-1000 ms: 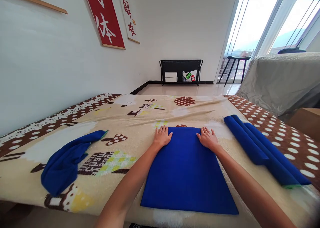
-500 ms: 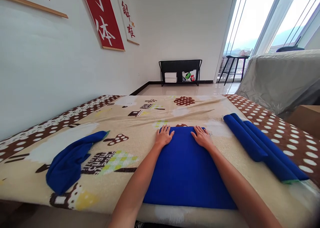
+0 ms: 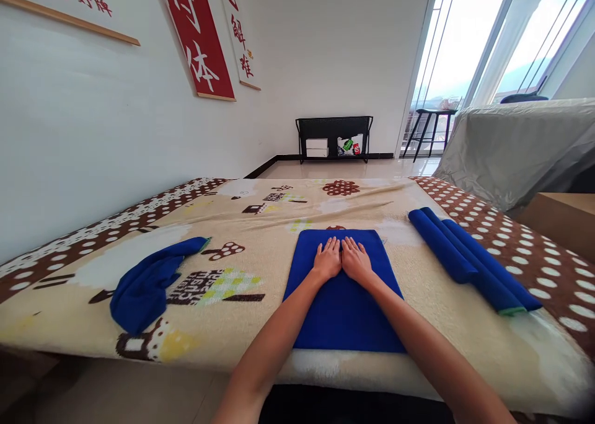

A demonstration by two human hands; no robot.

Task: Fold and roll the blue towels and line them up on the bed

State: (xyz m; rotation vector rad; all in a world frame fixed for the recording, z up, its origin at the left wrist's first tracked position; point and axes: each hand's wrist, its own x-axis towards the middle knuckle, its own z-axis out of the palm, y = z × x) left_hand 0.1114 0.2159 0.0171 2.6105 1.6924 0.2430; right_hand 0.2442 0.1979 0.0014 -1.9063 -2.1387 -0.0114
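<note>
A blue cloth [image 3: 344, 318] lies flat as a rough rectangle near the front edge of the patterned blanket [image 3: 260, 256]. My left hand [image 3: 328, 256] rests palm down on its upper half, fingers stretched forward. Right beside it, my right hand [image 3: 356, 258] lies flat on the same cloth, the two hands touching or nearly so at the thumbs. Neither hand grips anything. To the left is a crumpled blue cloth [image 3: 144, 287]. Two long blue rolls or folded cloths [image 3: 465, 256] lie side by side on the right.
Brown polka-dot borders [image 3: 511, 244] run along the blanket's sides. Beyond the bed stands a black rack [image 3: 333, 126] by the wall. A cardboard box [image 3: 558, 219] and a plastic-covered piece of furniture [image 3: 515, 145] are at the right.
Both hands have moved inward from the cloth's far corners to its middle, and now lie together. The view has shifted slightly.
</note>
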